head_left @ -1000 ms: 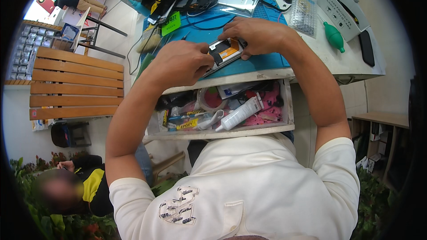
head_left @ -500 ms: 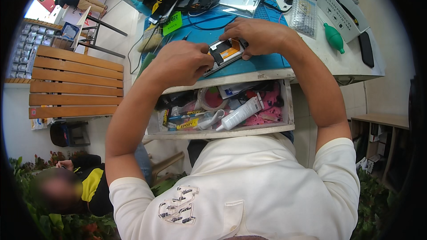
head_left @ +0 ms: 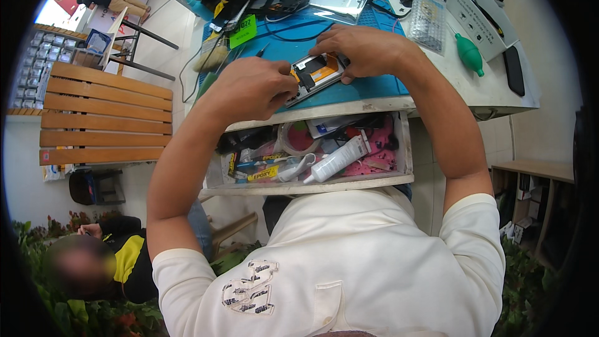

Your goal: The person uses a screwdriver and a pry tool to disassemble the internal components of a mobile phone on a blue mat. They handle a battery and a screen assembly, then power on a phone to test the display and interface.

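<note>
An opened smartphone point(head_left: 306, 82) lies slanted on the blue work mat point(head_left: 374, 89), with dark parts and an orange area showing inside its silver frame. My right hand point(head_left: 363, 52) holds the phone's far right end, thumb on the near side and fingers over the far side. At the left end my left hand point(head_left: 254, 89) is closed, its fingertips pinched together against the phone. Whatever sits between those fingertips is hidden by the hand.
Below the mat an open drawer point(head_left: 312, 188) holds a white tube point(head_left: 339, 160), a tape roll and several small tubes. Toward the back lie cables and phone parts point(head_left: 277, 2). A green air blower point(head_left: 468, 54), a black phone point(head_left: 513, 70) and a white box point(head_left: 472, 22) stand right.
My left hand has shifted very slightly left, and a bit more of the phone's left end shows. My right hand keeps its hold.
</note>
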